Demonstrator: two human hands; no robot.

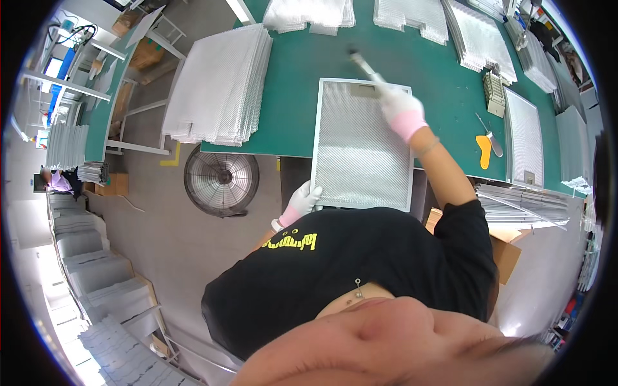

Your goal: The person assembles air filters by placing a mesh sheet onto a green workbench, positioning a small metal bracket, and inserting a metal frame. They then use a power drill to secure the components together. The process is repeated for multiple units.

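A framed silver mesh filter panel (364, 148) lies in front of me, its near end reaching past the green table's edge toward my body. My left hand (300, 204), in a white and pink glove, is closed on the panel's near left corner. Above the panel's far right corner, my gloved right hand (400, 110) grips a slim white-handled tool (365, 67). The tool's dark tip is blurred and points away to the left, over the table; I cannot tell its exact kind.
The green table (296, 96) bears stacks of mesh sheets (222, 83) at left and along the back. At right lie an orange flat piece (483, 151), a small hand tool (494, 143), a beige block (494, 93) and another framed panel (524, 138). A floor fan (222, 180) stands below left.
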